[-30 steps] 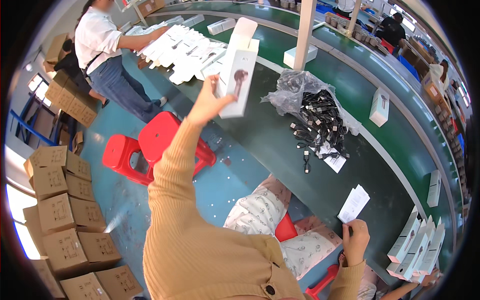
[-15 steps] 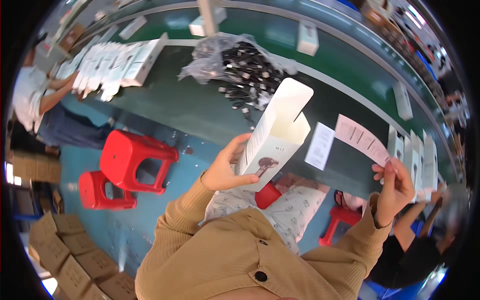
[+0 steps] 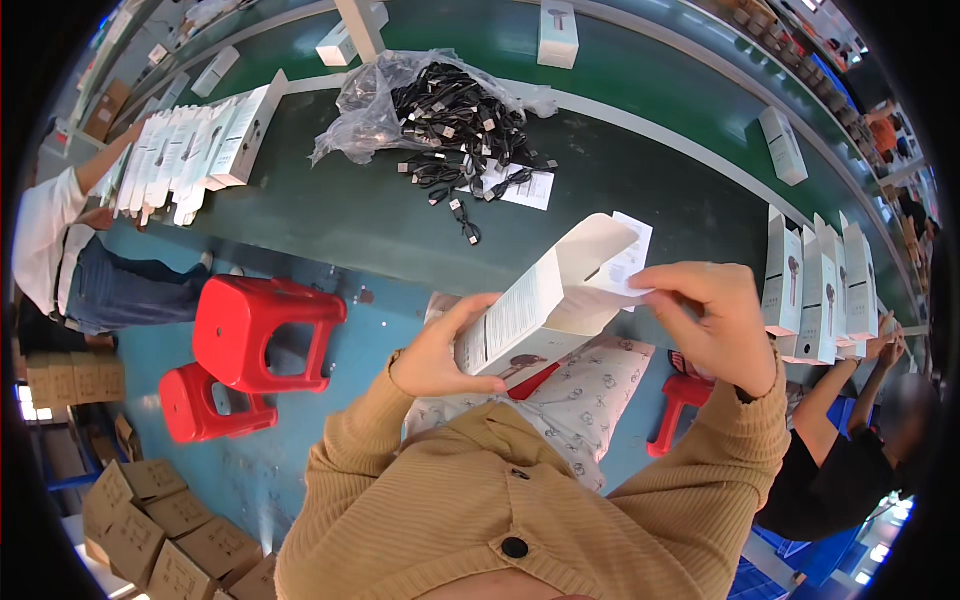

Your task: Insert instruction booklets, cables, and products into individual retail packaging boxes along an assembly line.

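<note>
My left hand [image 3: 447,350] is wrapped round a tall white carton [image 3: 520,308] with a dark handheld device printed on its front. Its top is unfolded, and the box tilts toward the right. At the carton's mouth my right hand [image 3: 705,310] pinches a pale, thin edge between thumb and fingers. I cannot tell whether that edge is a box flap or paper. Behind the mouth a white printed leaflet [image 3: 632,235] lies on the dark green table [image 3: 350,215], partly hidden by the box.
Black USB cables [image 3: 455,115] spill from a clear plastic bag [image 3: 365,110]. White cartons stand in rows at left [image 3: 190,145] and right [image 3: 825,290], each near another person. More cartons sit on the green conveyor [image 3: 660,75]. Red stools [image 3: 255,330] and brown boxes [image 3: 170,520] are on the floor.
My right hand has moved left to the carton's mouth; the pink paper strip it held is no longer plainly visible. My left hand has tipped the carton further to the right.
</note>
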{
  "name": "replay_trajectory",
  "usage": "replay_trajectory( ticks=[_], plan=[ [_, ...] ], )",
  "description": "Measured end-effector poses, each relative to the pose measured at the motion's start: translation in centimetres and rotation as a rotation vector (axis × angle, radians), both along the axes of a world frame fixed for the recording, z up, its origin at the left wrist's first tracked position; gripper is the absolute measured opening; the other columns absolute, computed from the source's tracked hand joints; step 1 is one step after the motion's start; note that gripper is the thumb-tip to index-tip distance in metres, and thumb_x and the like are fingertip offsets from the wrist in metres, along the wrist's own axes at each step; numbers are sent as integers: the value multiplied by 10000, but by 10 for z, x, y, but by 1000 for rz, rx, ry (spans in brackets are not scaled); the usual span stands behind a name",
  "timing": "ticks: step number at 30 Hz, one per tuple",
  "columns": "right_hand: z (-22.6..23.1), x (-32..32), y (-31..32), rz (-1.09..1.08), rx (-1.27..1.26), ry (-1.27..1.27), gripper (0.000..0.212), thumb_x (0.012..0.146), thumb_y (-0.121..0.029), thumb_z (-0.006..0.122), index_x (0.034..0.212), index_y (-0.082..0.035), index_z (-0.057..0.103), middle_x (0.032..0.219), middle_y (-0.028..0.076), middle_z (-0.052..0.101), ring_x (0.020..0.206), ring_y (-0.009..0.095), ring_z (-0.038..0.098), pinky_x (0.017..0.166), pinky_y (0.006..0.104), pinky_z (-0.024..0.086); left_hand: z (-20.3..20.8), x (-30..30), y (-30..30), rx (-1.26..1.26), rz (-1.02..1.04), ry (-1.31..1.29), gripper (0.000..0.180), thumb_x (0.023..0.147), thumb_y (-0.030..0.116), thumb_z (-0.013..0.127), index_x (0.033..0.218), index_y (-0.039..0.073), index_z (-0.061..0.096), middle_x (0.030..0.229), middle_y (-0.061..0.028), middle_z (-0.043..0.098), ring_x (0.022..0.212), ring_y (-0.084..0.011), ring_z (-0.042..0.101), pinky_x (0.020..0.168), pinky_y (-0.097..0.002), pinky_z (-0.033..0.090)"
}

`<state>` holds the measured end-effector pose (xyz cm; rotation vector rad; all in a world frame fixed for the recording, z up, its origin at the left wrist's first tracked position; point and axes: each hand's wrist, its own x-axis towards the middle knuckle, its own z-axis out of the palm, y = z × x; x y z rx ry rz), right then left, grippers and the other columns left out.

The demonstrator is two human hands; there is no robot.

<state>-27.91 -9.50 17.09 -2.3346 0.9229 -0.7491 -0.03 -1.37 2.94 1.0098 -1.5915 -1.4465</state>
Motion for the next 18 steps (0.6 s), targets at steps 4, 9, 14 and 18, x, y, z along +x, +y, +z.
replay_trajectory(
  ticks=[4,9,14,18],
  plan=[
    [-10,27,-6,193,224,10,240,763,-21,696,1003,-31,688,973,91,673,613,123,547,507,243,429,-12,4,9,41,29,42,924,630,189,874,1374,21,354,1268,-117,513,1192,-207,491,1005,-336,380],
    [-57,58,-90,-222,-167,-63,222,811,-159,677,1008,-56,667,877,108,612,693,223,584,602,314,463,-28,17,30,104,223,178,857,645,156,857,1326,33,351,1208,-99,528,1122,-207,515,969,-358,398],
    [-139,72,-153,-167,-90,249,278,827,-200,653,1066,-58,647,1005,135,585,941,318,582,800,381,476,-39,26,35,-62,258,29,852,638,153,858,1310,40,347,1207,-98,517,1126,-211,501,975,-358,388],
    [-119,53,-150,-157,-214,349,198,843,-242,631,895,-60,690,872,109,653,849,321,624,720,406,503,-41,29,37,-64,284,-24,835,631,159,859,1293,42,364,1208,-97,515,1124,-211,500,971,-348,385]
  ],
)
